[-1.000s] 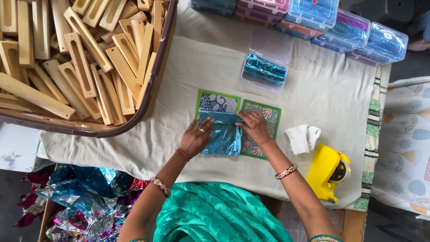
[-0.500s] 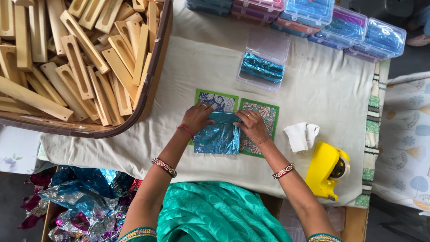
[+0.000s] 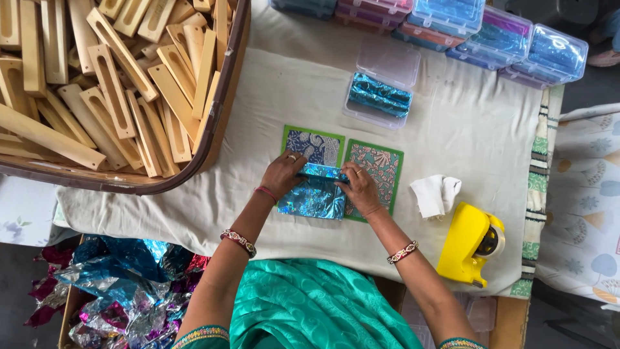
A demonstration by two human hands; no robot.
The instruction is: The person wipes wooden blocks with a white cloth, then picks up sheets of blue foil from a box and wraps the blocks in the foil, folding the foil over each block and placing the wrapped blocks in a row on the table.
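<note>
Foil sheet [image 3: 314,194] (crinkly, blue) seemingly pinched by both hands.

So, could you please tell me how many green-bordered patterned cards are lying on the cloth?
2, side by side in front of the person: the blue-patterned card on the left and the teal-and-pink card on the right. The blue foil sheet overlaps both, so another could be hidden.

A single head-worn camera looks straight down from above the person, moderately near, over the cloth-covered counter [image 3: 452,116] and both forearms reaching forward.
</note>
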